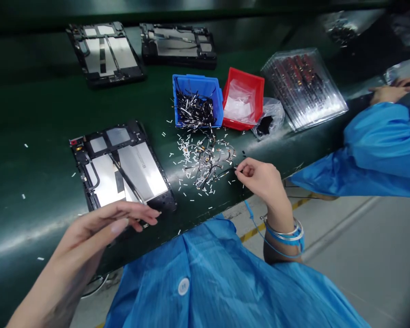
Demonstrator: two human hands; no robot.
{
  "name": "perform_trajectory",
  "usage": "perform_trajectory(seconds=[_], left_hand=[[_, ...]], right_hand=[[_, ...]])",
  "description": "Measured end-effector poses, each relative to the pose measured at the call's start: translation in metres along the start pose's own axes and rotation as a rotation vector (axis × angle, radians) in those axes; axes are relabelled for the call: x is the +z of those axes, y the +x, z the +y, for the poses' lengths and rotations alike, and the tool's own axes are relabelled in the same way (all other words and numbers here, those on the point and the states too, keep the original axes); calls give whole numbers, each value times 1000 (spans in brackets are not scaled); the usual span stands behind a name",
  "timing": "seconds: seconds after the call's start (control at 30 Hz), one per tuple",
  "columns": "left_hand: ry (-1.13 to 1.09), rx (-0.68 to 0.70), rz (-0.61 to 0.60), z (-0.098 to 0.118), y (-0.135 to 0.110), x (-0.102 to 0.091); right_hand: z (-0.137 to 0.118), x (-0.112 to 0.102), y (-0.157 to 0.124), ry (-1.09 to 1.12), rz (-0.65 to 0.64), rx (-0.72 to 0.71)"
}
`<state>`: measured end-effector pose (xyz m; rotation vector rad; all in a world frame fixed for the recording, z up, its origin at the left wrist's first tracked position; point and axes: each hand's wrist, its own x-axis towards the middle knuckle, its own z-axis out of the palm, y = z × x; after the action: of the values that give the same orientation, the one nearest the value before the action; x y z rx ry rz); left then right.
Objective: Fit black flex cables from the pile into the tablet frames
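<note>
Tablet (145, 164): left open, seemingly unfinished.
Left hand (104, 226): held over tablet edge, fingers apart.
Right hand (263, 180): fingers pinched on thin cable (226, 173).
Cable pile (207, 159): left loose on surface (41, 109).

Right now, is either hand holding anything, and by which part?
The right hand seems to pinch a cable by its end; the left hand, over the tablet, shows nothing held.
</note>
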<state>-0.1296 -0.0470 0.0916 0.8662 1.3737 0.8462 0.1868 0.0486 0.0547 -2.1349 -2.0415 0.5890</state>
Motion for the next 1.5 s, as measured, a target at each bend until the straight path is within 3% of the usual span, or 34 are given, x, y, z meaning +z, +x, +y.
perform_trajectory(seconds=[0.07,0.17,0.27,0.37,0.5,0.57,0.73,0.83,0.93,1.1,1.27,1.37,1.5], left_hand=[[18,26,-12,8,9,6],[130,114,-142,18,29,23],[267,342,-260,25,54,43],[320,519,-352,29,74,54],[276,384,-607,28,83,54],[213,318,-637,25,82,52],[126,353,-415,18,82,50],[96,359,-358,14,84,49],[80,347,-357,13,85,49],[73,347,-468,17,84,47],[245,369,-416,17,85,46],[189,256,-417,13,90,46],[-106,40,-396,9,98,46]], right_hand=[[4,-8,-6,81,58,-109],[-1,-19,-14,100,226,-400],[-20,-23,-20,73,398,-749],[-39,-19,-23,42,492,-993],[-49,-12,-17,-13,602,-1150],[-52,-9,-12,-18,639,-1156],[-71,3,-8,114,722,-1042],[-87,13,-11,176,677,-1037],[-97,21,-10,166,639,-1034],[-100,23,-4,217,630,-992],[-98,23,-1,191,601,-950],[-93,25,6,113,607,-847],[-91,27,11,76,669,-745]])
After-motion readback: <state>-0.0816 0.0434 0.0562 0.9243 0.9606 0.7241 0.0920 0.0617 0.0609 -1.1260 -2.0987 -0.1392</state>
